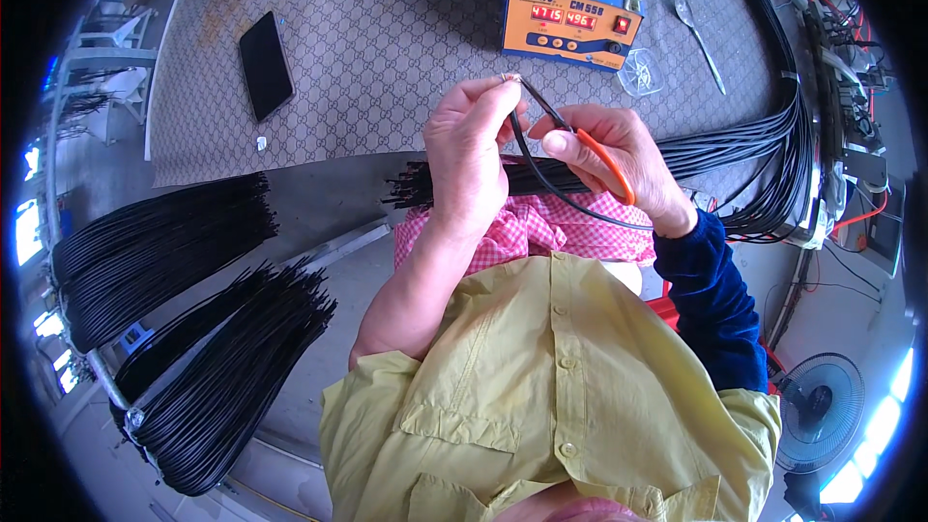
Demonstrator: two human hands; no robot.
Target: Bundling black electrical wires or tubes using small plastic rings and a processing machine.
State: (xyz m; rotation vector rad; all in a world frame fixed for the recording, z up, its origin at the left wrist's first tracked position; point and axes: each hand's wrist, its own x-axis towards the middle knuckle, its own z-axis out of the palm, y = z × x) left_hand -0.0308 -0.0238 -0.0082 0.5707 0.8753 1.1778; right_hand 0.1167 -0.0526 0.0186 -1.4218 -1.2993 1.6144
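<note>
My left hand (469, 150) is closed in a pinch on the end of a black cable (534, 166), thumb uppermost. Small pale or coppery strands show at the pinched tip, too fine to make out well. From there the cable loops down and passes under my right hand (623, 150). That hand is wrapped round a pair of scissors (607, 166) with orange handles. Their dark, narrow blades point up and left, reaching the cable tip beside my left thumb. Whether the blades touch the strands I cannot tell.
Behind my hands stands a blue and orange box (570, 14) with a lit display. A phone (267, 66), a spoon (698, 43) and a small clear dish (640, 72) lie on the patterned tabletop (377, 48). Black cable bundles (242, 377) hang at left; more cables (744, 140) curve along the right.
</note>
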